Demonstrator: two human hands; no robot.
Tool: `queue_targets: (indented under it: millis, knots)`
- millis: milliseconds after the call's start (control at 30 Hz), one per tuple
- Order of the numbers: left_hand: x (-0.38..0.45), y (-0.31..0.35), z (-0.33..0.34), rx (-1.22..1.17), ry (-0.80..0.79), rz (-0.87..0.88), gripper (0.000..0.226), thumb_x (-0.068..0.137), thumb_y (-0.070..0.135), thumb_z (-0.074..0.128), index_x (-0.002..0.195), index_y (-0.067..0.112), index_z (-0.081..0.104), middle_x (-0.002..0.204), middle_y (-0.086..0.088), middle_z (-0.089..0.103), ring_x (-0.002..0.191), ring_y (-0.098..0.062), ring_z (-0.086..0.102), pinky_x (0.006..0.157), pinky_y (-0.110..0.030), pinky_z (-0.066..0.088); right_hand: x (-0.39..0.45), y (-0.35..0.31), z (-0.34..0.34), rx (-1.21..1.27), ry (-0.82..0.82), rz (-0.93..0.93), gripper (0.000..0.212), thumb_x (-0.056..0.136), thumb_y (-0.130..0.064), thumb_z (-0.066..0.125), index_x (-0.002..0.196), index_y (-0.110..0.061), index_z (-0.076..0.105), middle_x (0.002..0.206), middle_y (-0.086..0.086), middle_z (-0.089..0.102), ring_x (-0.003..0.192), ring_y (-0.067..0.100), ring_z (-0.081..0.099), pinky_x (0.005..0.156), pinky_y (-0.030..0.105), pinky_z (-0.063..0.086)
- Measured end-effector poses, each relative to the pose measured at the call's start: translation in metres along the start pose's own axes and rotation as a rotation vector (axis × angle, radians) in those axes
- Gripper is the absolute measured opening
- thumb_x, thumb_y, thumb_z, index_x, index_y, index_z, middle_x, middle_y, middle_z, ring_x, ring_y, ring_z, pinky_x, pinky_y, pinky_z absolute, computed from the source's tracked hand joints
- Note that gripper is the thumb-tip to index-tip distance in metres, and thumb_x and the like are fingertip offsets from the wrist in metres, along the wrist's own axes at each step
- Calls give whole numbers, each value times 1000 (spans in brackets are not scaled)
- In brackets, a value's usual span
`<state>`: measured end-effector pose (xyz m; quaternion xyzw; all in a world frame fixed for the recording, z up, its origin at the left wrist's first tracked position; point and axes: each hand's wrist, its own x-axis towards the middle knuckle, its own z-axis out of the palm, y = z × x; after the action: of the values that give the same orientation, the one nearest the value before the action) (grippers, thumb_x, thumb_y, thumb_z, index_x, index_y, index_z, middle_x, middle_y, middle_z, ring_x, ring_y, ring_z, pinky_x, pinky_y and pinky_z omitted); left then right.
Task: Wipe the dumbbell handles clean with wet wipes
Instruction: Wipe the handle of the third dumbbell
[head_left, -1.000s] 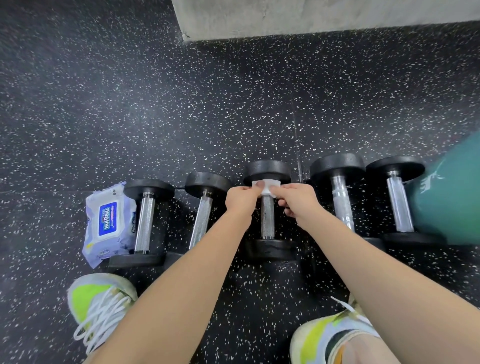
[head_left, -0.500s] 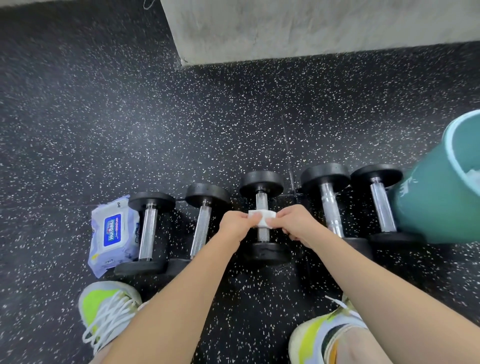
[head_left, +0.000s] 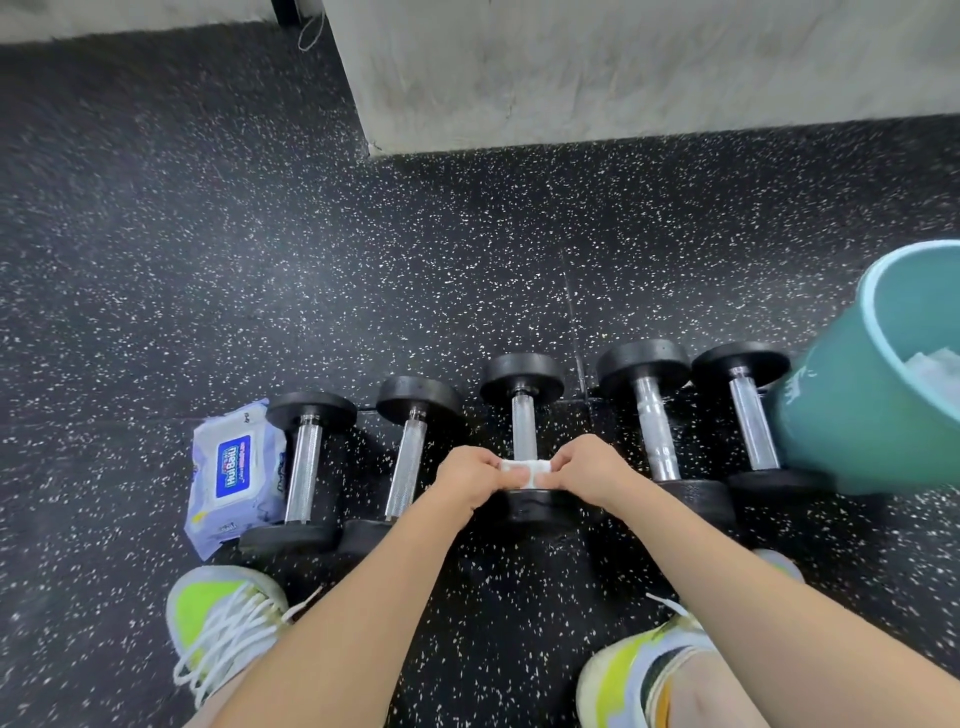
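Speckled black rubber floor (head_left: 208, 260) fills my view, with a grey concrete block (head_left: 623, 67) at the far edge. Five dumbbells lie in a row in front of me, handles all running away from me, near plate to far plate. I'm working the middle dumbbell (head_left: 522, 387). My left hand (head_left: 465, 480) and right hand (head_left: 587, 473) sit on either side of its handle (head_left: 523, 423), right down at the near end, just above the near plate. Both have fingers curled, pinching a folded white wet wipe (head_left: 524, 470) that wraps across the handle between them. The bare knurled metal stretches away from my hands toward the far plate, so I judge any further stroke has to run straight along that axis, away from me, both hands travelling together since neither is nearer.

To the left, the wet wipe pack (head_left: 231, 475) lies against the leftmost dumbbell (head_left: 306, 457). On the right, a teal bucket (head_left: 841, 431) stands just beside the rightmost dumbbell (head_left: 748, 415), something pale inside it. My shoes show at the bottom edge.
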<state>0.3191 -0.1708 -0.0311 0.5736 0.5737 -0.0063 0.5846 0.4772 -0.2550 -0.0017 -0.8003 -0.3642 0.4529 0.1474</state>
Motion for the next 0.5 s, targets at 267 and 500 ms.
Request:
queue_targets:
  millis: [267,500]
  knots:
    - [12,6,12,-215,177,27,18,79,30,85,80,16,75,93,-1,76,94,-19,69,78,-30,54,14,11,16,362,180,12,30,85,-26,76,64,-14,58,62,-3,49,62,17,46,60,29,36]
    - [33,23,19,-359,286,49,20,83,26,81,90,9,74,96,-4,75,84,-13,64,71,-25,48,37,3,14,652,261,45,11,83,-27,80,85,-18,75,83,4,71,69,14,56,66,34,45]
